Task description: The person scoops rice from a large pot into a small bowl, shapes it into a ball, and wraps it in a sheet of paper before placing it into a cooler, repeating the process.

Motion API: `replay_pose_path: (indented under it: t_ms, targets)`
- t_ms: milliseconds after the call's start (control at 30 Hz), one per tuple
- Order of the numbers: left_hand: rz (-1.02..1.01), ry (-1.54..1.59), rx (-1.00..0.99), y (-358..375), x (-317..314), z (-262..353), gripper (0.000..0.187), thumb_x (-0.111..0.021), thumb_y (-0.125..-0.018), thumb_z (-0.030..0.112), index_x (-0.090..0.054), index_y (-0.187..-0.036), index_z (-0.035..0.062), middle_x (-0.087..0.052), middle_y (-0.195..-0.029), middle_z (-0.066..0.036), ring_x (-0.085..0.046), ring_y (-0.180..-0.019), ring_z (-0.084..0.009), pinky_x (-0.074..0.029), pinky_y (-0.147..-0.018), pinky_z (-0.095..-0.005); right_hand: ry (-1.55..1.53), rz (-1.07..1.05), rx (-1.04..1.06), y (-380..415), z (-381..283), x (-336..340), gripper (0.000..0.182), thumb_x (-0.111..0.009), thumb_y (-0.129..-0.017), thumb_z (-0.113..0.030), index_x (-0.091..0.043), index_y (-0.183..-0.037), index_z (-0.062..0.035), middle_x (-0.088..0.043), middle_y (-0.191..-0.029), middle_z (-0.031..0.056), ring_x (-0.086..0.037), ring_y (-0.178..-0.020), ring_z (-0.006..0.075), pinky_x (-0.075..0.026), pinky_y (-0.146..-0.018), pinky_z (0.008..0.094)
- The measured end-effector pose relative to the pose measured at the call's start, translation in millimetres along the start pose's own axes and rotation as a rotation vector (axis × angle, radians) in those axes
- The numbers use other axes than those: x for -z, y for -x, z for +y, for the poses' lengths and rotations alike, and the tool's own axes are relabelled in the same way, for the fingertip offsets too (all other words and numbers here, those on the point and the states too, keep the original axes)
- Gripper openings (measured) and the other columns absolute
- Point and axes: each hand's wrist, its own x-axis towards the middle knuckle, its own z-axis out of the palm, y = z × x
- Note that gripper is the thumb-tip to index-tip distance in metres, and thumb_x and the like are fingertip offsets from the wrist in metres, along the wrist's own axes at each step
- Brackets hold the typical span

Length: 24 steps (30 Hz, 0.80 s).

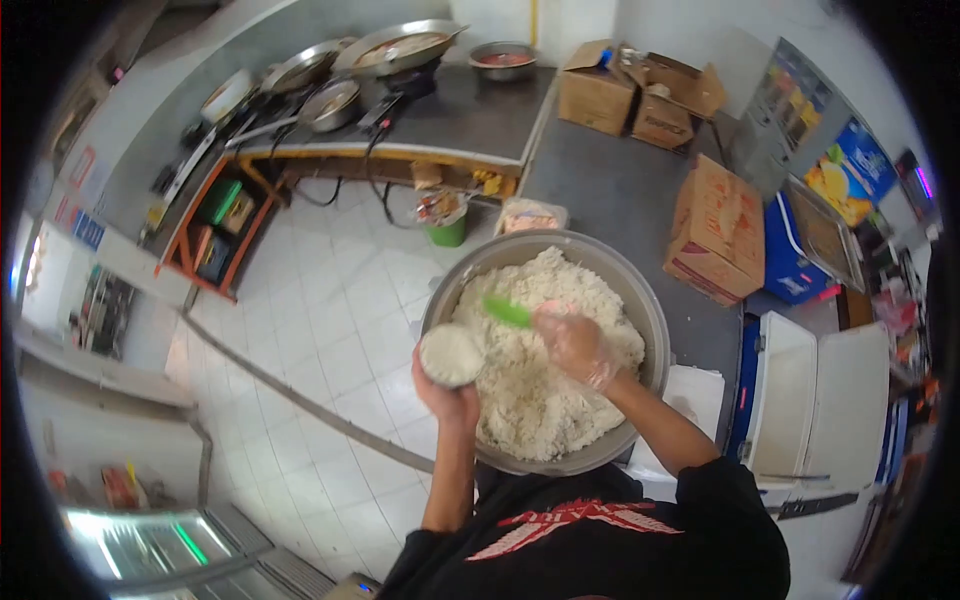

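Observation:
A large round grey tub (pixel 652 300) full of white rice (pixel 545 400) stands right in front of me. At its left rim, my left hand (pixel 447 400) is wrapped round a small bowl (pixel 452 356), which is filled with rice to a smooth top. Over the middle of the rice, my right hand (pixel 578 345), in a clear plastic glove, grips a green rice paddle (pixel 508 311). The paddle's blade points left toward the bowl, apart from it. My right fingers partly hide the paddle's handle.
Behind the tub are a container of pinkish food (pixel 530 216) and a green bin (pixel 447 230). Cardboard boxes (pixel 715 230) and a blue cooler (pixel 795 250) stand along the right. Pans (pixel 400 48) sit on the far counter (pixel 470 110). A white cooler (pixel 785 400) stands open at right.

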Motion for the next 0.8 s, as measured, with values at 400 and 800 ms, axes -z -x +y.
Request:
replay_pose_path:
  t_ms: [400,800]
  targets:
    - [-0.294,-0.427,0.481,89.1,-45.1,-42.7,0.056,-0.038,-0.106,0.05,-0.052,-0.135,0.0046,-0.065,-0.118,-0.009,-0.063,-0.105,-0.0267,-0.051,-0.092,-0.0442,0.101,0.302,0.21,88.9,-60.6,60.3,0.055,-0.074,-0.087,-0.03,-0.061,-0.137,-0.0104,-0.054,-0.143,0.0159,-0.04,-0.142,0.041,-0.042,-0.11,0.0493]
    - [-1.551,-1.406,0.582,237.6,-4.2,-257.8,0.029,-0.083,-0.082,0.022,-0.065,-0.096,0.0029,-0.068,-0.104,-0.015,-0.066,-0.1,-0.036,-0.053,-0.088,-0.0438,0.148,0.512,-0.512,266.8,327.6,41.1,0.075,-0.075,-0.086,-0.047,-0.051,-0.147,-0.0118,-0.055,-0.141,0.0175,-0.05,-0.13,0.0412,-0.043,-0.109,0.0491]
